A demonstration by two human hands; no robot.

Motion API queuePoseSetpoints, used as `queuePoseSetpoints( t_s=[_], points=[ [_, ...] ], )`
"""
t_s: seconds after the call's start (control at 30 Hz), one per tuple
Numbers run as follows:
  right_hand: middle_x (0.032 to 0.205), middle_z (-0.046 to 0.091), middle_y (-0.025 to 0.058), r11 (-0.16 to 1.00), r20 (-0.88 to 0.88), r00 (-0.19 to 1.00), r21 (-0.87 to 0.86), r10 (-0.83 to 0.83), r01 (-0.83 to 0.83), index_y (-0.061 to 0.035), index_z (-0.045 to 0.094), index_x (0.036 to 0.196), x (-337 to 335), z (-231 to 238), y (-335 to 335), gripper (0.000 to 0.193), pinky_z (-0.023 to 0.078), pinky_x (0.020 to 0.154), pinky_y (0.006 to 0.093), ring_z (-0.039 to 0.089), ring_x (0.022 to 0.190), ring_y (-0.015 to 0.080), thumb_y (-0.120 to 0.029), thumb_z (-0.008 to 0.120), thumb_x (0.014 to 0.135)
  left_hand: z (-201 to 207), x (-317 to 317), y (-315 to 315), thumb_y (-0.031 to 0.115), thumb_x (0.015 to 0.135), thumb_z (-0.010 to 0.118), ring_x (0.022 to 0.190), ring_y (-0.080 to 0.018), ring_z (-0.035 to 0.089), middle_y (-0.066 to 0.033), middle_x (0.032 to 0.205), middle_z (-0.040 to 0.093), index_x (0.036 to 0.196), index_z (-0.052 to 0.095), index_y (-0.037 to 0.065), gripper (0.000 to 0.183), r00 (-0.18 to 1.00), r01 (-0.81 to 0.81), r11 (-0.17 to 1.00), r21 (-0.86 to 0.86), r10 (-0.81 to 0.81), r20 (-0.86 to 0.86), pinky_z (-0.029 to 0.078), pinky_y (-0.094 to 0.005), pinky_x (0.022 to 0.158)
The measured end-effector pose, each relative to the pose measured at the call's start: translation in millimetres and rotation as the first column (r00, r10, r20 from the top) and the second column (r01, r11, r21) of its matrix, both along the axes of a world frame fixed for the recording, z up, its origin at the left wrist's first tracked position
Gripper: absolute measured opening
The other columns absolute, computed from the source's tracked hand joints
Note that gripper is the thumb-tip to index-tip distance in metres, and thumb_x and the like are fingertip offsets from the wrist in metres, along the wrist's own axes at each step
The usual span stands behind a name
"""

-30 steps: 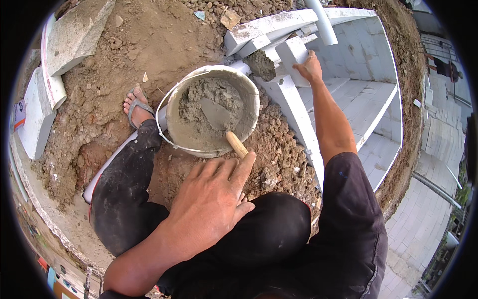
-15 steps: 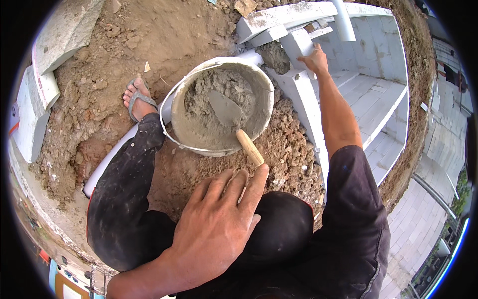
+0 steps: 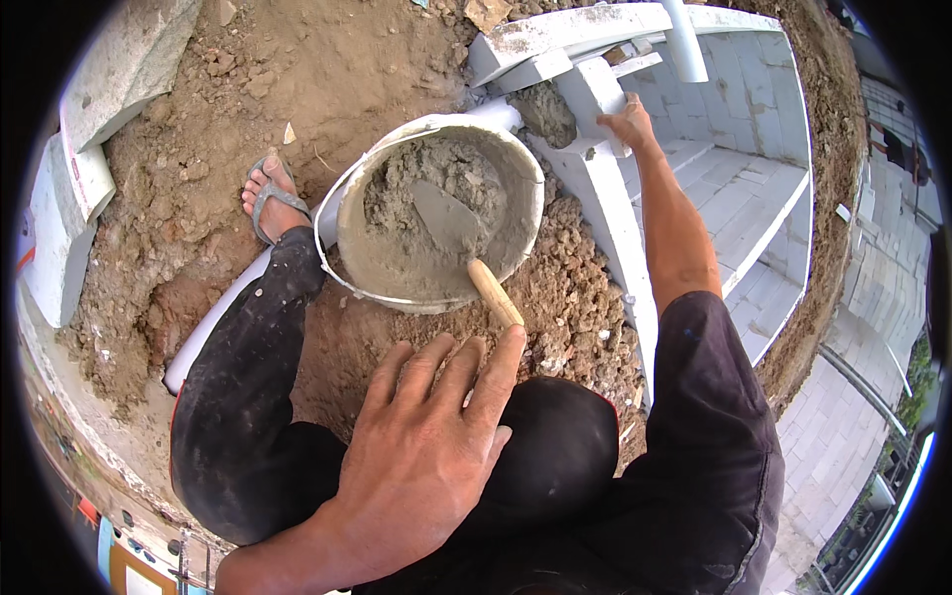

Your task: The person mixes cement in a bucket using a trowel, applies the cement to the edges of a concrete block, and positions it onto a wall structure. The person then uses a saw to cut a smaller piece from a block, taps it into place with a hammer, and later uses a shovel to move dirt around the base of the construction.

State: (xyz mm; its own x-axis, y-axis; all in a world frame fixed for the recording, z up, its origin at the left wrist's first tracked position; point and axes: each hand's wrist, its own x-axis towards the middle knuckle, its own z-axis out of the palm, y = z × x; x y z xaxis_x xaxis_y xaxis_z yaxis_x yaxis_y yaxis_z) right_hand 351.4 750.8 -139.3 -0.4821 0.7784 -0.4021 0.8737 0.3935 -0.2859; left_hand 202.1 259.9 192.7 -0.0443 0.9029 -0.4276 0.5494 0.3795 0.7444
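My left hand (image 3: 426, 446) is open above my knees, fingers stretched forward and holding nothing. Its index fingertip is right by the wooden handle of a trowel (image 3: 493, 294), perhaps touching it. The trowel's blade rests on grey mortar (image 3: 426, 183) inside a white bucket (image 3: 352, 263). Farther off to the right, my right hand (image 3: 632, 123) grips the side of a small white block (image 3: 592, 89), thumb on the near face. This block stands at the corner of a low white block wall (image 3: 603, 218), beside a lump of mortar (image 3: 545, 114).
A white pipe (image 3: 684, 45) stands upright at the top right, within the block-walled enclosure (image 3: 739, 99). Another white pipe (image 3: 213, 332) lies under my left leg. Loose soil (image 3: 327, 50) surrounds the bucket, and pale slabs (image 3: 64, 228) lean at the far left.
My left hand has shifted slightly left and down. The right hand keeps its place on the block, and the trowel stays in the bucket.
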Motion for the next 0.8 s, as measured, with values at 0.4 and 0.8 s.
queuePoseSetpoints(
  t_s=[0.4, 0.8],
  points=[
    [0.143, 0.052, 0.0242, 0.988, 0.061, 0.996, 0.136, 0.068, -0.076, -0.0018, 0.038, 0.15, 26.0, -19.3, 2.6, 0.105, 0.045, 0.111, 0.0472, 0.053, 0.132, 0.0411, -0.03, 0.088, 0.062, 1.8, 0.3, 1.4, 0.02, 0.089, 0.073, 0.129, -0.0374, 0.051, -0.019, 0.13, 0.06, 0.157, 0.034, 0.006, 0.079, 0.999, -0.035, 0.999, 0.005, 0.035, -0.027, 0.03, -0.0576, 0.116],
    [0.146, 0.053, 0.015, 0.973, 0.123, 0.991, 0.227, -0.056, 0.027, -0.0042, 0.043, 0.147, 12.2, 15.6, -39.2, 0.099, 0.044, 0.101, 0.0631, 0.05, 0.135, 0.0356, -0.034, 0.087, 0.063, 1.3, -5.6, -8.0, 0.021, 0.089, 0.073, 0.126, -0.0362, 0.054, -0.0184, 0.13, 0.061, 0.156, 0.035, 0.006, 0.078, 0.998, -0.063, 0.998, 0.008, 0.063, -0.03, 0.033, -0.0561, 0.115]
  ],
)
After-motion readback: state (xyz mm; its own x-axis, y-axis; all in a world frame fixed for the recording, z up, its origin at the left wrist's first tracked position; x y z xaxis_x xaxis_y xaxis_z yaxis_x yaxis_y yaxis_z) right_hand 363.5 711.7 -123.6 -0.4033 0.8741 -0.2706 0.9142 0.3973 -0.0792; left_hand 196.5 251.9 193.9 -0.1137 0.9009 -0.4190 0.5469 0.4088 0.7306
